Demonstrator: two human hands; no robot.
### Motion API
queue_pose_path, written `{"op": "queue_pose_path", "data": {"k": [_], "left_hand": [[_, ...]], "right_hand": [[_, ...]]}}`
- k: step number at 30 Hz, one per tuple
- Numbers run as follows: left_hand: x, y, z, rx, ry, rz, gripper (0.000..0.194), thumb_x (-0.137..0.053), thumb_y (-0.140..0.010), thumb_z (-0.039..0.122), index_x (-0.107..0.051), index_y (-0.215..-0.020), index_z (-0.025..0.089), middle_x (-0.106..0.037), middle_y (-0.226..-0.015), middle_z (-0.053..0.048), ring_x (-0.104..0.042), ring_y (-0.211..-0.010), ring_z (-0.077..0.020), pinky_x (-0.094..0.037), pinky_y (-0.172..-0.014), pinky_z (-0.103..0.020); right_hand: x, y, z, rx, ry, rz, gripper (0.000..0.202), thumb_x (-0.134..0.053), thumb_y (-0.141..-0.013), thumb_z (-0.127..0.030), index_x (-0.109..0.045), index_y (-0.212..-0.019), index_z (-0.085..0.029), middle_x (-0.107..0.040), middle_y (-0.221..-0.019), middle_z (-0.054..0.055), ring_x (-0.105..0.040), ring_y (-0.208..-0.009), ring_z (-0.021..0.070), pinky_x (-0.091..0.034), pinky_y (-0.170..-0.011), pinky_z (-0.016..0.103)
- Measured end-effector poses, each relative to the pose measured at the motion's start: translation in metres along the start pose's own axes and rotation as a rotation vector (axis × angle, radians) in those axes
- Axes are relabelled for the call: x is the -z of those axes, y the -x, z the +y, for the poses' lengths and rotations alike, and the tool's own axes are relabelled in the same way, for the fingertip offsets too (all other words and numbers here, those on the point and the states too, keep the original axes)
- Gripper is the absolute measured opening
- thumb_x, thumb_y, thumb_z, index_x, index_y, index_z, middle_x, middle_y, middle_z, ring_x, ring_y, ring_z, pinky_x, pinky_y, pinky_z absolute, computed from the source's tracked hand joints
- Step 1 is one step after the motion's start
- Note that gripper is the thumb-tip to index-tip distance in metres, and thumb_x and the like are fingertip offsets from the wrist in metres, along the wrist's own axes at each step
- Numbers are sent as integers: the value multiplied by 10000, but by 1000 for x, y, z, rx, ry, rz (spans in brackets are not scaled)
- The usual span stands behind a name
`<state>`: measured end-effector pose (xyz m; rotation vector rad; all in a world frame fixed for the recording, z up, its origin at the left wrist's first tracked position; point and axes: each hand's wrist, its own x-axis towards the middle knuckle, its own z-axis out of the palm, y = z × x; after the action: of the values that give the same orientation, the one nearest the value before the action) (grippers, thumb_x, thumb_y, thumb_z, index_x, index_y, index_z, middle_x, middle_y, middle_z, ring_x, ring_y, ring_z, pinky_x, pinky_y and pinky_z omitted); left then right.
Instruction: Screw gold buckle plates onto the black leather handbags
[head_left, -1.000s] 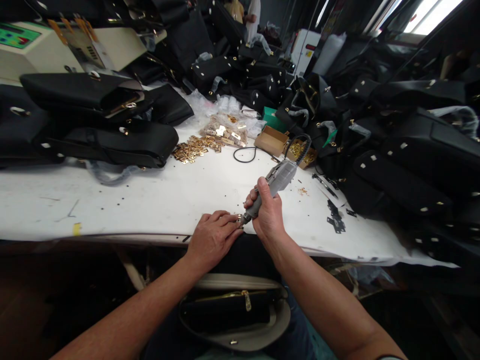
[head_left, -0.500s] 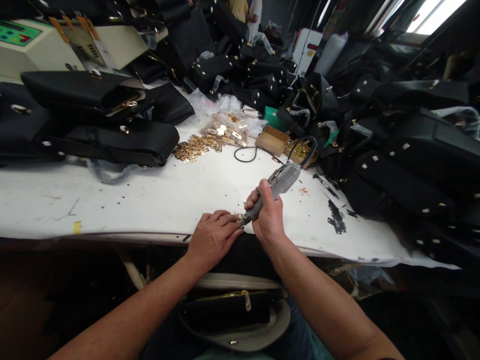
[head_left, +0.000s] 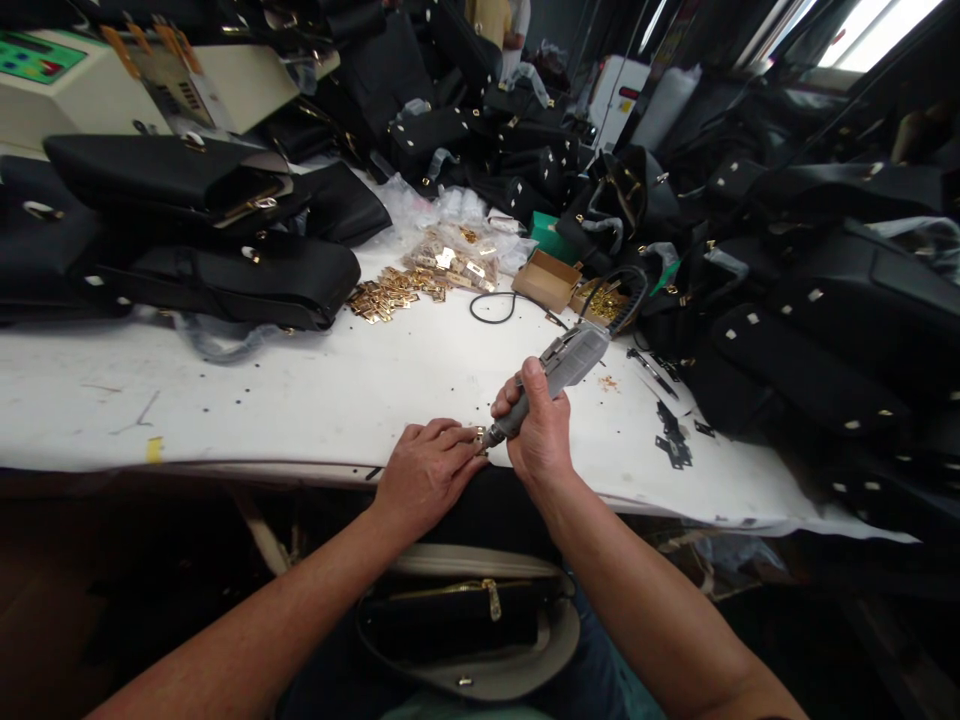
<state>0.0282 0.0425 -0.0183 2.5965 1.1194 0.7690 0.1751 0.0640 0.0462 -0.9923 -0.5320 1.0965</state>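
My right hand is wrapped around a grey electric screwdriver, thumb along its body. The tool slants down to the left, its tip at a small gold metal fitting by the table's front edge. My left hand lies over the top of a black handbag, fingers together and pressing the flap, fingertips at the fitting. The bag rests open on my lap, showing a pale lining and a gold zipper. What lies under my left palm is hidden.
Loose gold metal plates and a plastic bag of fittings lie on the white table. Behind are an open cardboard box and small gold parts. Black handbags crowd both sides. Black plates lie right.
Both hands hold nearly the same pose at the fitting. The screwdriver's rear end has shifted very slightly right, and the camera view has moved a little.
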Motion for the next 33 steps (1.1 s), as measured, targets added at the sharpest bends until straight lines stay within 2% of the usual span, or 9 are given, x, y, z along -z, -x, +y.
{"op": "queue_pose_path", "data": {"k": [19,27,33], "left_hand": [[0,0,0,-1,-2,-9,212,-564,-994,333,-680,-1150,248,-718,-1186,-31,-589,-1138,-239,-437,-839,-429],[3,-2,2,21,18,-31,212,-580,-984,376,-678,-1133,262,-710,-1213,-24,-586,-1150,-244,-429,-873,-423],[4,-4,3,32,24,-26,198,-592,-977,368,-679,-1108,248,-713,-1202,-41,-588,-1146,-253,-424,-872,-423]], "right_hand": [[-1,7,4,37,120,-19,438,-749,-776,-549,-515,-648,-202,-508,-527,-46,-478,-463,103,-373,-451,241],[2,-2,2,130,130,0,416,-748,-785,-542,-538,-660,-205,-511,-516,-48,-474,-457,102,-400,-463,243],[5,-7,8,127,185,6,429,-748,-788,-536,-549,-620,-195,-535,-506,-32,-493,-455,106,-398,-450,238]]}}
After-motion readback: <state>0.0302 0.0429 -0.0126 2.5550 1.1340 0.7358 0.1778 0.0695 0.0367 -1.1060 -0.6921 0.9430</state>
